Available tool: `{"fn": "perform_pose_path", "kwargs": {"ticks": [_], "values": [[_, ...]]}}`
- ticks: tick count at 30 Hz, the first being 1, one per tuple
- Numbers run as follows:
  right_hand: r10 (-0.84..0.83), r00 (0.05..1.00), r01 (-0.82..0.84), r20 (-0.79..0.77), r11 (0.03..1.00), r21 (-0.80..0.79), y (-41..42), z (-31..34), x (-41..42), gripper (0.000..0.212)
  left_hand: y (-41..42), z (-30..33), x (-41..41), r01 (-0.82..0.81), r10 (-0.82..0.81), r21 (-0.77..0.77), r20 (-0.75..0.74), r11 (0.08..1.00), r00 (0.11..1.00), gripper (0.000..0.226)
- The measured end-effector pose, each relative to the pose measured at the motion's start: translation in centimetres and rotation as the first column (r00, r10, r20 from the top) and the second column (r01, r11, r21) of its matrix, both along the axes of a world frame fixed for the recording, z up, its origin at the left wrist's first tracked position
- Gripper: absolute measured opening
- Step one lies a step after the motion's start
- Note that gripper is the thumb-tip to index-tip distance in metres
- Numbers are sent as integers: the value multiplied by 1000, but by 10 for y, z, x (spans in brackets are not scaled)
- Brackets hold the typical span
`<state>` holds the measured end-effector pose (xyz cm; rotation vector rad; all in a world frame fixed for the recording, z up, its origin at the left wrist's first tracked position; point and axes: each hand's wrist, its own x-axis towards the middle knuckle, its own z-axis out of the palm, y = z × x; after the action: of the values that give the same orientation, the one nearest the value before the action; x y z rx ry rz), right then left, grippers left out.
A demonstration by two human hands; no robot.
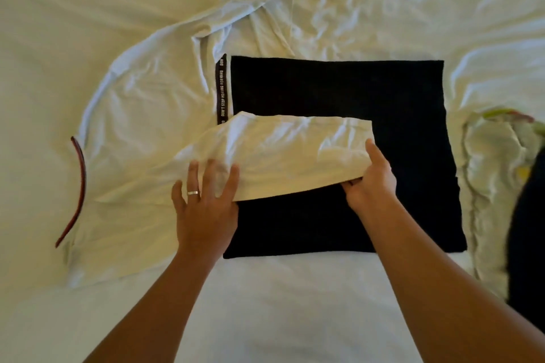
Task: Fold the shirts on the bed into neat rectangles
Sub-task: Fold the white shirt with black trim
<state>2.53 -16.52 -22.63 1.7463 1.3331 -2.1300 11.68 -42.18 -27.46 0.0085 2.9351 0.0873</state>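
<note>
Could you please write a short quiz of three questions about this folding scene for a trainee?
1. True or false: the black folded shirt lies on top of the white sleeve.
2. Which hand pinches the sleeve's end? A) left hand B) right hand
3. Fill in: the left hand wears a ____.

Key:
1. False; the sleeve lies across the black shirt.
2. B; the left hand rests flat, fingers spread, on the white shirt.
3. Ring.

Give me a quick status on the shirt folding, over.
Left hand flat on the white shirt. Right hand pinching its folded flap. Black shirt already a rectangle, partly under that flap. Another crumpled garment at right, clear of the work.
</note>
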Motion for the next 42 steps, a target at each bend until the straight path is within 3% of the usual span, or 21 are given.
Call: {"fn": "perform_pose_path", "kwargs": {"ticks": [2, 4, 6, 10, 13, 17, 24, 29, 32, 42], "values": [[40, 999, -41, 26, 998, 45, 9, -1, -7, 18, 0, -4, -1, 37, -38, 20, 79, 999, 996, 62], [185, 982, -189, 38, 974, 124, 20, 0, -7, 5, -3, -7, -1, 55, -58, 30, 110, 998, 992, 62], [281, 959, -280, 27, 935, 217, 33, 5, -2, 2, -3, -4, -1, 67, -70, 49, 61, 997, 996, 60], [287, 958, -279, 26, 902, 328, 72, 12, 22, 4, 13, 6, 15, 231, -224, 84, -86, 969, 971, 54], [353, 924, -383, 147, 863, 329, 100, 3, 49, 5, 20, 0, 31, 335, -337, 93, 7, 938, 941, 56], [452, 859, -512, 240, 768, 385, 119, -6, 66, 7, 22, -4, 35, 347, -351, 56, 83, 936, 933, 56], [455, 846, -533, 279, 695, 483, 137, -7, 85, 20, 30, 3, 45, 455, -459, 58, 128, 889, 879, 57], [511, 809, -588, 291, 696, 412, 145, -10, 89, 39, 34, -1, 48, 445, -449, 63, 177, 893, 876, 56], [585, 743, -668, 324, 633, 390, 148, -9, 88, 33, 33, 0, 50, 455, -458, 59, 190, 888, 869, 56], [631, 683, -717, 368, 482, 503, 160, -15, 99, 27, 47, -6, 54, 474, -471, 30, 188, 880, 862, 58]]}}
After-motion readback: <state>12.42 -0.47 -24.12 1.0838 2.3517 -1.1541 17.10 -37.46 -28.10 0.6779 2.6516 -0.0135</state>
